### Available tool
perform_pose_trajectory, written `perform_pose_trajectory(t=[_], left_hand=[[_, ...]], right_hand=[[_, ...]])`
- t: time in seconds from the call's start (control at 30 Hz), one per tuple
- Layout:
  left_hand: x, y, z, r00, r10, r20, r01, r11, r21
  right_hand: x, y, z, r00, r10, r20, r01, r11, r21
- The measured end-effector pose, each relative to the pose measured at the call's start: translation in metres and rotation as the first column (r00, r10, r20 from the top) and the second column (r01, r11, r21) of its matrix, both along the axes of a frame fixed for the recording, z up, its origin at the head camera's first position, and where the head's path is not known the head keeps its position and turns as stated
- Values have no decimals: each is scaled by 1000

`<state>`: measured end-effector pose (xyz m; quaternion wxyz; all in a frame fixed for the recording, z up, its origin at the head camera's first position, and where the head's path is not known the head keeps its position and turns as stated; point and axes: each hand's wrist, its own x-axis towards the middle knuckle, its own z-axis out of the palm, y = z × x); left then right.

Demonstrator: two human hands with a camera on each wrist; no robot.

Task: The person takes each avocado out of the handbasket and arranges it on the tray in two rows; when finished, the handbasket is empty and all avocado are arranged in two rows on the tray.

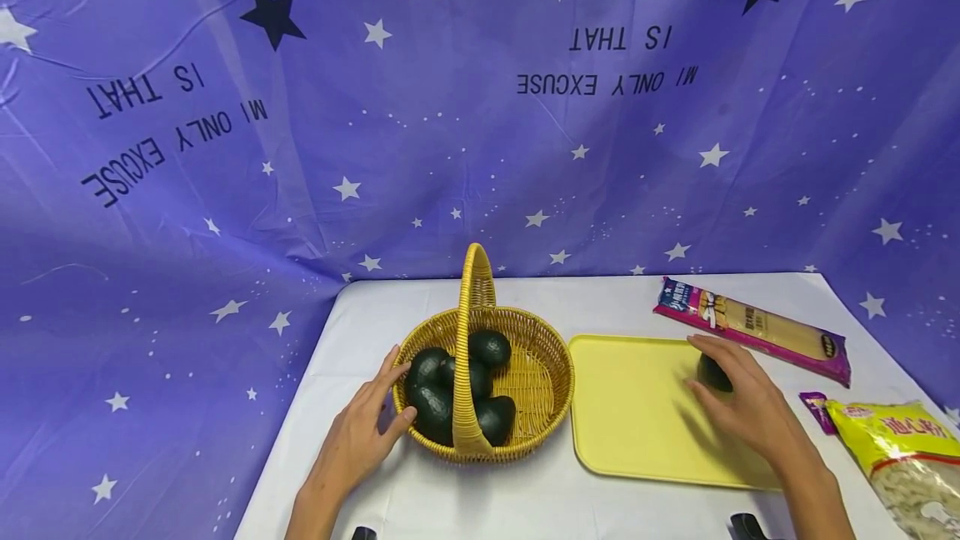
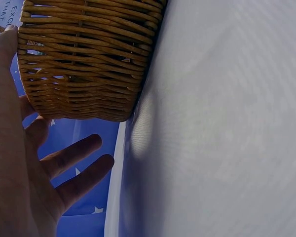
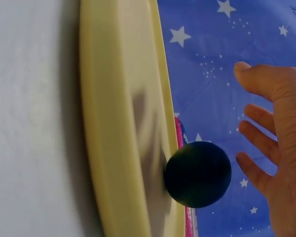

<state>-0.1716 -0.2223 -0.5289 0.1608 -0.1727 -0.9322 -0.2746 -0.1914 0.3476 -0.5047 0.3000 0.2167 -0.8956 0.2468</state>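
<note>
The right hand [image 1: 750, 402], fingers spread and thumb apart, hovers by a lone avocado [image 3: 199, 174] on the far right part of the yellow tray [image 1: 630, 415]; the right wrist view shows a gap between them. The left hand [image 1: 358, 436], also spread, touches the left side of the basket [image 1: 534, 377], which holds several avocados [image 1: 432, 412]. Thumb and fingers should probably flank the round fruit, lest it roll, with the basket steadied lightly. The right hand partly hides the lone fruit in the head view; the handle [image 1: 467, 340] obscures others; the bag [image 1: 900, 440] at right is cut off.
</note>
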Motion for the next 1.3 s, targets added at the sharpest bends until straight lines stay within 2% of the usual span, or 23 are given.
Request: perform_pose_trajectory(t=[0.33, 0.73, 1.3], left_hand=[[0, -1, 0, 1000, -4, -4, 4, 1000, -1], [0, -2, 1, 1000, -8, -15, 8, 1000, -2], [0, -1, 2, 999, 0, -49, -1, 1000, -23]], right_hand=[[-2, -9, 1, 998, 57, -5, -57, 998, 25], [1, -20, 4, 998, 54, 23, -55, 998, 32], [-2, -44, 11, 995, 102, 20, -103, 992, 72]])
